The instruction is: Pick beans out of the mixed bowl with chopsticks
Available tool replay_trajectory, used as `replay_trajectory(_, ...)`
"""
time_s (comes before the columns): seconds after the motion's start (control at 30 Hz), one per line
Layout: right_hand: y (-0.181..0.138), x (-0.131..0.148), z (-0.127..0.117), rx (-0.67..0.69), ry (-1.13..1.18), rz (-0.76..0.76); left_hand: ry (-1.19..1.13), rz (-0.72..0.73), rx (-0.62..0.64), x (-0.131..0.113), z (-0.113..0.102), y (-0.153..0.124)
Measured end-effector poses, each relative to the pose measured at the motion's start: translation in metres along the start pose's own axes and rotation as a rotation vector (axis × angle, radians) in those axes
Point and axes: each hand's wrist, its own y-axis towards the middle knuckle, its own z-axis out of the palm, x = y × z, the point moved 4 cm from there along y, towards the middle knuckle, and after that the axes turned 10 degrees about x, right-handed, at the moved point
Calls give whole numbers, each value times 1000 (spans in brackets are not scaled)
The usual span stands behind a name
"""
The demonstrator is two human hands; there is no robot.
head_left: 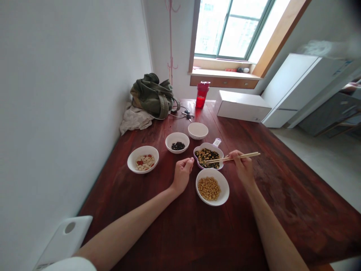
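My right hand (241, 165) is closed around a pair of wooden chopsticks (245, 155). Their tips reach into a handled white bowl with a purple rim (196, 161), among mixed yellow and dark beans (207, 155). Just left of that bowl, my left hand (182, 174) is closed, its fingertips close to the rim; nothing shows in it. I cannot tell whether it touches the bowl. Nearest to me stands a white bowl (225, 190) of yellow soybeans (209, 188). Farther back is a white bowl (177, 135) with dark beans (178, 145).
A white bowl (156, 156) with pale and reddish pieces stands at left. Behind is another white bowl (198, 130). Keys (187, 116), a green bag (150, 96), a red shaker bottle (201, 96) and a white box (242, 106) line the table's far end. A wall borders the left.
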Motion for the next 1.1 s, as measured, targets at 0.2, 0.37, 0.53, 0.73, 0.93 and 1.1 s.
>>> replay_trajectory(0.2,-3,19,8,51,-116,-77,-3,0,-3,0,0,-1)
replay_trajectory(0.37,-5,35,15,93,-211,-106,8,6,8,0,0,0)
replay_trajectory(0.53,-3,44,26,132,-276,-88,31,16,9,1,-1,0)
replay_trajectory(0.73,34,65,58,372,-496,-105,69,35,34,2,1,1)
replay_trajectory(0.93,35,58,49,383,-459,-64,66,45,46,2,1,1)
replay_trajectory(1.1,6,25,15,182,-54,94,83,41,45,2,1,1)
